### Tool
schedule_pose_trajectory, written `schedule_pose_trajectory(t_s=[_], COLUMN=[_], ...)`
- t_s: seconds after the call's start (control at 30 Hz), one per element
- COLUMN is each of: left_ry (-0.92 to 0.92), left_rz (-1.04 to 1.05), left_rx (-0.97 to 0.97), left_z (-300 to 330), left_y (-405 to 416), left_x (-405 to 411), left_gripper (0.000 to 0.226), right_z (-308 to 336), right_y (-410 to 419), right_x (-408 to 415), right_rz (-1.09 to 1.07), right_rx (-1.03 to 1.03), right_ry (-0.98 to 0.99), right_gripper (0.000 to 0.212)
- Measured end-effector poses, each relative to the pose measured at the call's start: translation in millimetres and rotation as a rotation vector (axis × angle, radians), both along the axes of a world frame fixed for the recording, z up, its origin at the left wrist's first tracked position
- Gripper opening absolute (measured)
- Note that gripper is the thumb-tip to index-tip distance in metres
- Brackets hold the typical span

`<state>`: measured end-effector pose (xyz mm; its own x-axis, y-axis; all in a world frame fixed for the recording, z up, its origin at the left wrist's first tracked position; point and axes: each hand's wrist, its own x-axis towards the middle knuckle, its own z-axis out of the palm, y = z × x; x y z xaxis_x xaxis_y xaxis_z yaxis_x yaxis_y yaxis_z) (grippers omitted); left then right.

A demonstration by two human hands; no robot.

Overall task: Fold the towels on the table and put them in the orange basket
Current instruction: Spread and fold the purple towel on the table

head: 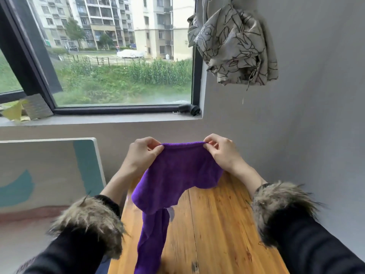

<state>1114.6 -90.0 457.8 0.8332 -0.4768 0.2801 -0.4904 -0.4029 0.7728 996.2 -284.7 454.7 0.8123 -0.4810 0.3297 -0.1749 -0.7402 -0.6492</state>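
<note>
A purple towel (173, 175) hangs in the air above the wooden table (217, 224). My left hand (142, 153) pinches its upper edge at the left corner, and my right hand (221, 151) pinches the same edge at the right corner. The top edge is stretched between the two hands. The rest of the towel droops, and a long twisted part trails down toward the table's near edge. The orange basket is not in view.
The narrow wooden table runs along a grey wall (306, 125) on the right. A white and teal board (49, 173) leans at the left. A window sill (98, 120) lies ahead, and a patterned curtain (233, 42) is bunched up high on the right.
</note>
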Motion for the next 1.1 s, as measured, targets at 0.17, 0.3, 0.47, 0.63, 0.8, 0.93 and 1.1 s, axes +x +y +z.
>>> schedule_pose_trajectory(t_s=[0.17,0.3,0.47,0.63,0.8,0.93,1.1], left_ry=[0.141,0.29,0.38,0.387,0.355,0.384,0.434], left_rz=[-0.094,-0.179,-0.174,-0.126,0.031,0.188,0.413], left_rx=[0.134,0.206,0.384,0.608,0.692,0.771,0.795], left_z=[-76.2,-152.0,-244.2,-326.8,-368.2,-387.2,-404.0], left_y=[-50.5,-75.9,-68.8,-34.2,-13.1,-4.2,8.7], left_x=[14.6,9.6,6.2,17.7,32.5,31.6,32.7], left_gripper=[0.008,0.015,0.016,0.032,0.043,0.059,0.055], right_z=[-65.9,-133.7,-221.1,-296.9,-341.1,-376.1,-400.5], right_y=[-46.6,-82.5,-113.8,-115.2,-72.2,-25.5,12.0], right_x=[11.2,8.3,-7.4,-18.9,-12.9,-4.0,18.5], right_rz=[-0.059,-0.117,-0.2,-0.362,-0.242,0.016,0.106], right_rx=[0.051,0.028,-0.006,-0.081,-0.249,-0.265,-0.295], right_ry=[0.172,0.369,0.655,0.772,0.63,0.667,0.772], right_gripper=[0.009,0.011,0.018,0.023,0.021,0.03,0.052])
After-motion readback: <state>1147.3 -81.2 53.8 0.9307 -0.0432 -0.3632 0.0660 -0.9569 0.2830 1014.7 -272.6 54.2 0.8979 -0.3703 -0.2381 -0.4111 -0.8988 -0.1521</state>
